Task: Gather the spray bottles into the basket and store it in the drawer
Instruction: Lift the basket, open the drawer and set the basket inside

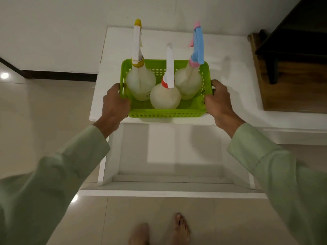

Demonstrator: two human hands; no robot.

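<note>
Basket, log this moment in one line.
basket: three bottles in | left hand, right hand: gripping ends | drawer: open below

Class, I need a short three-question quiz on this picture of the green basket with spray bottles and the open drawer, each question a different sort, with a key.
1. True or false: the drawer below the cabinet top stands open.
2. How many spray bottles stand in the green basket?
3. Which bottle is nearest the person? A yellow-capped bottle; B red-capped bottle; C pink-and-blue bottle.

Key: 1 true. 2 three. 3 B. The left hand and right hand grip the basket's ends.
</note>
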